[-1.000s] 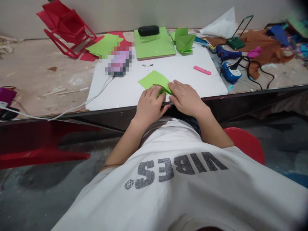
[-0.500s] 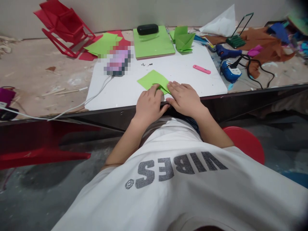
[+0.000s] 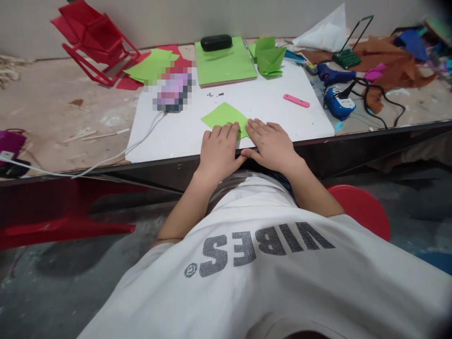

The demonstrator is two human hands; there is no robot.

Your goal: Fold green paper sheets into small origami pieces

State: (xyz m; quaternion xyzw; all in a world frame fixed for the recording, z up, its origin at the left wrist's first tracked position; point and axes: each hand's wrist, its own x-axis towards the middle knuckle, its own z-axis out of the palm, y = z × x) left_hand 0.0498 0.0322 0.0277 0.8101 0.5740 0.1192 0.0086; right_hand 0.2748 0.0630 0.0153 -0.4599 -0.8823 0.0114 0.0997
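Observation:
A piece of light green paper (image 3: 225, 114) lies folded on a white board (image 3: 165, 136), close to the table's front edge. My left hand (image 3: 219, 147) rests with its fingers laid flat over the paper's near left part. Against its near right side, my right hand (image 3: 269, 145) presses down with fingers stretched out. Both thumbs point toward each other at the table edge, their tips almost meeting. The paper's near corner is partly hidden under my fingers.
Behind stand a green pad (image 3: 226, 66) with a black case (image 3: 216, 43) on it and a folded green paper shape (image 3: 270, 59). A phone (image 3: 173, 92) trails a white cable leftward. Rightward lie a pink cutter (image 3: 296, 100), a glue gun (image 3: 334, 75) and a blue socket block (image 3: 339, 103).
My left fingers have straightened from a curled position and now lie flat on the paper. The raised fold near them has been pressed down. My right hand has barely moved.

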